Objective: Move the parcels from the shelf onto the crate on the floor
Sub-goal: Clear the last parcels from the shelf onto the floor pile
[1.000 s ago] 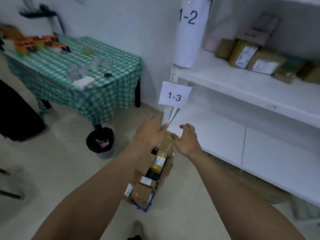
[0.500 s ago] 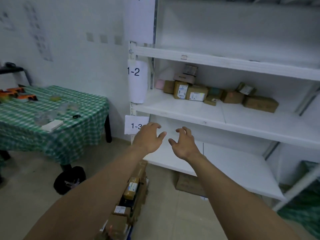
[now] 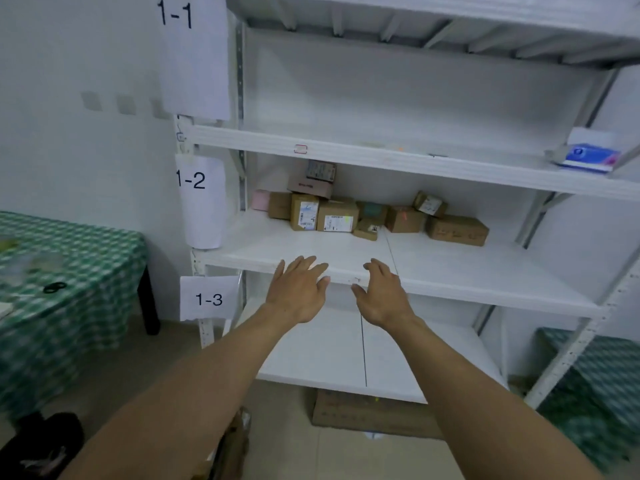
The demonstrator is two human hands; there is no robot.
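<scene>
Several brown cardboard parcels [image 3: 337, 218] lie at the back of the white shelf [image 3: 450, 271] marked 1-2, with a pink box [image 3: 260, 199] at their left end and a longer carton [image 3: 457, 230] at the right. My left hand [image 3: 298, 292] and my right hand [image 3: 381, 296] reach side by side toward that shelf's front edge, fingers spread, both holding nothing and well short of the parcels. At the bottom edge, beside my left forearm, a sliver of the parcels stacked on the floor [image 3: 235, 441] shows; the crate under them is hidden.
A table with a green checked cloth [image 3: 69, 271] stands to the left, a black bin [image 3: 41, 445] beside it on the floor. A flat cardboard box [image 3: 363, 414] lies under the lowest shelf. A blue and white box [image 3: 588, 155] sits on shelf 1-1.
My view has swung up from the stacked floor parcels to the shelves. Both empty hands have risen and moved forward to the front edge of shelf 1-2.
</scene>
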